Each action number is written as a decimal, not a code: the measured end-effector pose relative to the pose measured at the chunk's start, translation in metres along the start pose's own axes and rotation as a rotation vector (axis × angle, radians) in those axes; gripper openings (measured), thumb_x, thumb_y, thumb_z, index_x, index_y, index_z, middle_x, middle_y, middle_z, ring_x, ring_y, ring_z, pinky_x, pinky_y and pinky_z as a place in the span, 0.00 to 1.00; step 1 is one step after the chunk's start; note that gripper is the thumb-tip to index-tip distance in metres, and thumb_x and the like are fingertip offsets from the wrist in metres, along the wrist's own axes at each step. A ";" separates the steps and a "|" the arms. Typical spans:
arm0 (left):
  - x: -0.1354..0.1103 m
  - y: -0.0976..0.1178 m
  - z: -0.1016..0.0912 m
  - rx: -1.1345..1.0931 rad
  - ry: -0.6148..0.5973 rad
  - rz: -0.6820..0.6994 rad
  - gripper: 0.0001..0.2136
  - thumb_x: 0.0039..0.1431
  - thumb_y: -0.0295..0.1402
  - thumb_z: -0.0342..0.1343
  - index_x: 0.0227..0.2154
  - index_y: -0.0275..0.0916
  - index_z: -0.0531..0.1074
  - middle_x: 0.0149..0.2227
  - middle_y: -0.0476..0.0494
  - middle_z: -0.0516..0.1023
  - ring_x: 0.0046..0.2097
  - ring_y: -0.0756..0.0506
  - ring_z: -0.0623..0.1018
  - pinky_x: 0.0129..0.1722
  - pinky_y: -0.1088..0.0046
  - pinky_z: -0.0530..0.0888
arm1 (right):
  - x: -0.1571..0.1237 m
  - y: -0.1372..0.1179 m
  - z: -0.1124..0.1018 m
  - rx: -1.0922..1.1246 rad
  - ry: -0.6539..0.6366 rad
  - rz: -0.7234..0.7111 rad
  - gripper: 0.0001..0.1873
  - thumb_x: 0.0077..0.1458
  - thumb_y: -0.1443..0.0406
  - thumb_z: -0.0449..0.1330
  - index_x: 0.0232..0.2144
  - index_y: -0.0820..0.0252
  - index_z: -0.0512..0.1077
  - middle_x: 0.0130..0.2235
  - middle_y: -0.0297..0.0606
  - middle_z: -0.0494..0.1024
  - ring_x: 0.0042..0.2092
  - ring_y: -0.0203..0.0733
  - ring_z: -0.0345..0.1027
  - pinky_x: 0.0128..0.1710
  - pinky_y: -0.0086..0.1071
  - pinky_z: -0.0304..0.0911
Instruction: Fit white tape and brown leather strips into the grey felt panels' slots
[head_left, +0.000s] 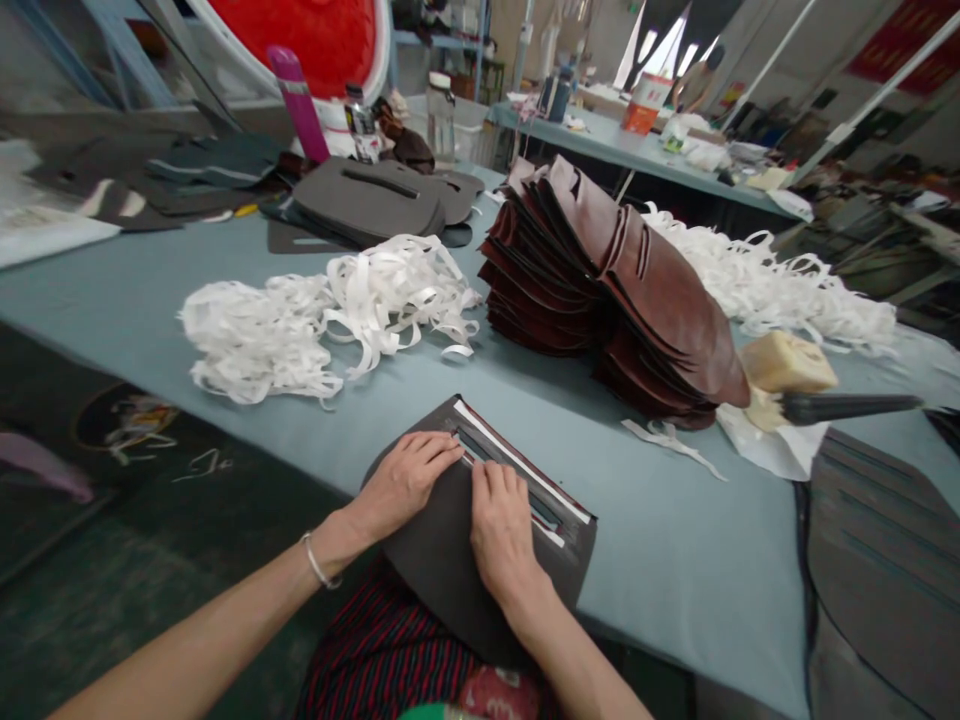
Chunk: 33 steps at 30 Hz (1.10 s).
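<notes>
A dark grey panel (442,550) with a rounded lower end lies at the table's front edge, partly over my lap. Near its straight far edge it has a long slot, with a white tape strip (525,460) running along that edge and another strip beside the slot. My left hand (409,470) presses its bunched fingertips at the slot's left end. The fingers of my right hand (501,510) are curled down on the slot's near edge, around its middle. Whatever is under either hand's fingertips is hidden.
A stack of brown leather pieces (600,290) stands beyond the panel. White strips (390,300) lie in a heap to its left. A brush (840,405) rests by a yellowish block (787,362) at right. More dark panels (367,200) lie at the back.
</notes>
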<state>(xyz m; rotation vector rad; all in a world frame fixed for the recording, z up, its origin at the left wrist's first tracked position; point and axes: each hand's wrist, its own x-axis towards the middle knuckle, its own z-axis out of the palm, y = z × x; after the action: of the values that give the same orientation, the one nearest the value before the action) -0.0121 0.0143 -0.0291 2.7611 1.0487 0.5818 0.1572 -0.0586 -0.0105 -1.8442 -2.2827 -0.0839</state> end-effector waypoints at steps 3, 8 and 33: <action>-0.001 -0.001 0.003 0.008 0.004 0.000 0.16 0.62 0.25 0.47 0.51 0.39 0.69 0.51 0.40 0.73 0.53 0.43 0.70 0.53 0.60 0.68 | 0.008 -0.011 0.005 -0.082 -0.001 0.011 0.14 0.57 0.74 0.50 0.45 0.70 0.69 0.40 0.49 0.70 0.40 0.48 0.60 0.39 0.42 0.62; -0.002 -0.003 0.009 0.022 0.014 0.011 0.17 0.61 0.24 0.46 0.51 0.40 0.69 0.52 0.40 0.72 0.54 0.42 0.70 0.52 0.58 0.69 | -0.043 0.024 -0.005 -0.100 0.037 -0.004 0.16 0.57 0.75 0.50 0.47 0.71 0.69 0.40 0.50 0.70 0.41 0.49 0.61 0.39 0.42 0.63; 0.000 0.122 0.018 0.052 -0.086 -0.048 0.19 0.61 0.37 0.51 0.55 0.41 0.65 0.55 0.37 0.67 0.59 0.36 0.64 0.58 0.49 0.64 | -0.111 0.070 0.003 0.291 0.296 0.079 0.14 0.62 0.72 0.47 0.45 0.63 0.69 0.43 0.44 0.73 0.46 0.45 0.61 0.46 0.42 0.58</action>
<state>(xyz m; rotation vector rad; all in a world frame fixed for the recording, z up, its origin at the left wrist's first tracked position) 0.0700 -0.0766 -0.0150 2.7689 1.1231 0.4311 0.2468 -0.1495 -0.0407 -1.6469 -1.9085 -0.0110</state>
